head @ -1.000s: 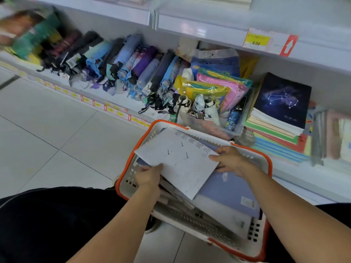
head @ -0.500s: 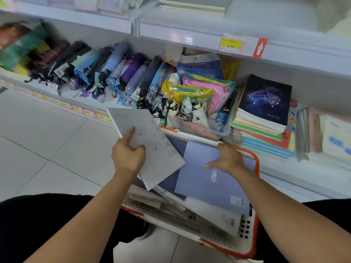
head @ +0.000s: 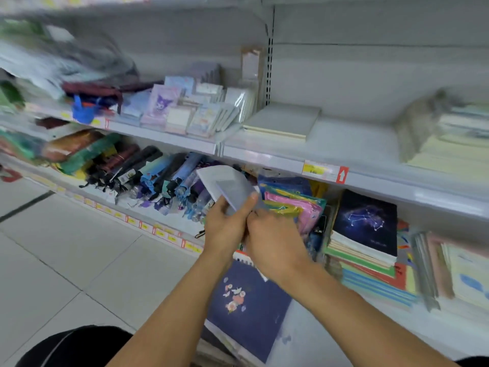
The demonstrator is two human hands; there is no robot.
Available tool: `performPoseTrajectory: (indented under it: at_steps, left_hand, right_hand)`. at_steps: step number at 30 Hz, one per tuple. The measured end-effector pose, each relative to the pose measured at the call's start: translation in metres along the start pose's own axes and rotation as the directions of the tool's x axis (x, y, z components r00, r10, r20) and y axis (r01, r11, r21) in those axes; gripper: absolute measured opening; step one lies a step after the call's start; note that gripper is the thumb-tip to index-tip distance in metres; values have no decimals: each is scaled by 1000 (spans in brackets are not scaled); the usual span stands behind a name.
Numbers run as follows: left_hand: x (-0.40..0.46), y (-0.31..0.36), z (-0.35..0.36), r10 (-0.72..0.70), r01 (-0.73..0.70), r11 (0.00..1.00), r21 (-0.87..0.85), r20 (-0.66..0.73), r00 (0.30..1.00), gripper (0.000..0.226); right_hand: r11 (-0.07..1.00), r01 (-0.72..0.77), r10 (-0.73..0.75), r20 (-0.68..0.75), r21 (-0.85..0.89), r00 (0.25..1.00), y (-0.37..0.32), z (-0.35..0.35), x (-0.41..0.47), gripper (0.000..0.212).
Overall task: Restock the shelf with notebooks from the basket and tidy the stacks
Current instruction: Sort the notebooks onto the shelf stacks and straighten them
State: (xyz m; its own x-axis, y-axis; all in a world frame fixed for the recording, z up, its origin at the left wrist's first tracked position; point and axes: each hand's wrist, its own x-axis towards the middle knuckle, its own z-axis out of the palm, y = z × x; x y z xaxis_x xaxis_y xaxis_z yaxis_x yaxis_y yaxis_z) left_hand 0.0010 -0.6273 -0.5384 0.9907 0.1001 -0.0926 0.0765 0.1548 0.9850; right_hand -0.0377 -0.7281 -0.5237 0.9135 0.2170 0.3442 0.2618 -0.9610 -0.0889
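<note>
Both hands lift two notebooks in front of the shelf edge

The left hand (head: 226,226) grips the lower corner of the white notebook (head: 214,177) and the lavender notebook (head: 234,190) lying against it, thumb pressed on the lavender cover; the right hand (head: 272,239) curls in against the same corner, though motion blur hides just what its fingers pinch. The pair tilts up before the folded umbrellas (head: 148,178) on the lower shelf, under the yellow price tag (head: 316,169). Below the forearms a navy floral notebook (head: 246,303) lies on top in the basket (head: 242,256), only a bit of whose orange rim shows. A grey notebook stack (head: 284,119) lies flat on the middle shelf (head: 370,144), and a constellation notebook (head: 366,221) tops the pile to the right
</note>
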Motion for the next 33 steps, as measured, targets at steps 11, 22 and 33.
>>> performPoseTrajectory:
  at_steps: [11, 22, 33]
  left_hand:
    - [17, 89, -36, 240, -219, 968, -125, 181, 954, 67]
    - [42, 175, 22, -117, -36, 953, 302, 475, 872, 26]
    - [117, 159, 51, -88, 44, 978, 202, 217, 972, 22]
  right_hand:
    - [246, -500, 148, 478, 830, 866, 89, -74, 37, 56]
    - [-155, -263, 506, 305, 952, 807, 113, -127, 75, 31]
    - [-185, -445, 473, 476, 876, 741, 128, -111, 127, 19]
